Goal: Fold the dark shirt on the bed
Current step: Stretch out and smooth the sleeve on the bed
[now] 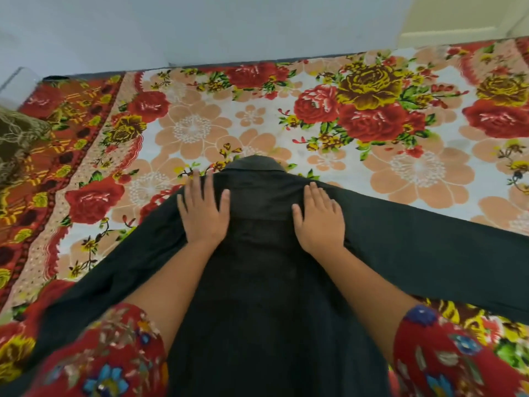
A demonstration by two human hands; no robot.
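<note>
Along the far side, a pale blue-grey wall [200,27], plain. Up in the right corner, a cream panel [452,21], too blurred to name. Below, a flowered sheet [315,116], spread flat: red roses, yellow blooms, peach petals on white. Down its left side, a red and yellow border band [57,124]. At the left edge, a brown patterned cloth [17,138], lying over that band.

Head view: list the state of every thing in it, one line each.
dark shirt: spread flat on the bed, not yet folded, collar pointing away from the person
shirt sleeves: stretched out to either side
left hand: flat, fingers straight, pressing the shirt's left shoulder
right hand: flat, pressing the right shoulder
floral bedsheet: spread flat under the shirt
brown patterned cloth: at the bed's left edge, partly out of frame
</note>
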